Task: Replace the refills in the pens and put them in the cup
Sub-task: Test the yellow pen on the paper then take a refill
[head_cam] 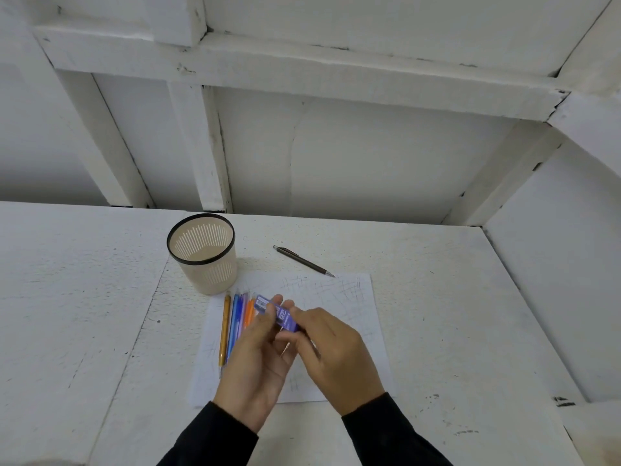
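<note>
Hands meet at the lower centre of the frame over a small violet refill case [278, 313]. The left hand [255, 361] curls its thumb and fingers round the case's upper end, and the right hand [332, 351] pinches its lower end. The case is held just above a scribbled sheet of paper [353, 307].

The step in hand looks like opening the case to draw a fresh refill; no pen appears to have been refilled yet. The next move probably calls for a steady hold with the left while the right frees the cap, then a fine pinch on one thin refill.

Just left of the hands, a row of coloured pens [232, 327] lies on the sheet, partly hidden under the left hand. A dark pen [302, 260] lies apart, above and right of centre. The slotted beige cup [215, 274] stands upright just above the row, and no pens are seen in it.

The white table [84, 297] offers open surface to left and right. Its far edge crosses mid-frame, and a wall rises along its right side, so anything that rolls is best kept on the sheet.
</note>
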A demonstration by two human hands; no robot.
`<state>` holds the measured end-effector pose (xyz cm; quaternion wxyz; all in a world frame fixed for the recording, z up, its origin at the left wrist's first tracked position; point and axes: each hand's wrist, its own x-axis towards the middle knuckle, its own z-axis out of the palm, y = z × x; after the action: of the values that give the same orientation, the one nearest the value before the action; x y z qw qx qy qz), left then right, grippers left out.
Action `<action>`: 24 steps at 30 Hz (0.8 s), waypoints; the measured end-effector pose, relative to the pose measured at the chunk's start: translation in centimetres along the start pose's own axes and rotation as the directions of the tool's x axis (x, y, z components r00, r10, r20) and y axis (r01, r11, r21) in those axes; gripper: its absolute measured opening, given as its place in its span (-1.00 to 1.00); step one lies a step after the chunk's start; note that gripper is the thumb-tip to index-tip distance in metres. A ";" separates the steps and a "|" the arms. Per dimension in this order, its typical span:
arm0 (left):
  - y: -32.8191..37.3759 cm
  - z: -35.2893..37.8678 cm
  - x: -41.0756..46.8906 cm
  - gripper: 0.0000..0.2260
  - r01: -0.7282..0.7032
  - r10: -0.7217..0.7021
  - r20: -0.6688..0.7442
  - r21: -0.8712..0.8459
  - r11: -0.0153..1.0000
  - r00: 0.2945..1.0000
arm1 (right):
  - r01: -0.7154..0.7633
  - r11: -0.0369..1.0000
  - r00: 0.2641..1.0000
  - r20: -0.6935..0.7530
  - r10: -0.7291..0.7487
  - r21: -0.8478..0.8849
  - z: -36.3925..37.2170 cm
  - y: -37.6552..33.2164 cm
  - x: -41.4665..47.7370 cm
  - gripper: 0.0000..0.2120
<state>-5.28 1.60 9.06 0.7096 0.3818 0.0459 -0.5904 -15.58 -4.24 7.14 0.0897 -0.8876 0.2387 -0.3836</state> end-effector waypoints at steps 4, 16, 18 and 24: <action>-0.1 0.1 0.4 -0.78 0.139 -0.143 -0.003 -0.207 0.968 0.990 | 0.049 0.999 0.998 0.039 -0.048 -0.009 0.1 0.8 -0.2 -0.74; -0.2 -0.6 1.1 -0.75 0.076 -0.078 -0.007 -0.175 0.982 0.997 | -0.646 0.265 0.655 0.342 0.674 0.716 -0.7 -1.5 0.5 -0.83; 0.2 -0.9 1.6 -0.70 -0.017 0.016 -0.011 -0.128 0.992 1.000 | -0.634 -0.051 0.520 0.474 0.710 0.771 -0.6 -2.0 0.6 -0.84; 0.7 -1.1 1.4 -0.78 -0.313 0.316 0.037 0.271 0.910 0.948 | -0.401 -0.638 0.359 0.753 0.551 0.658 -0.5 -2.5 1.1 -0.84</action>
<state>-3.82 1.16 7.98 0.7356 0.4807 -0.0954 -0.4677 -14.41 -2.60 9.08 0.8698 -0.1566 0.3344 -0.3274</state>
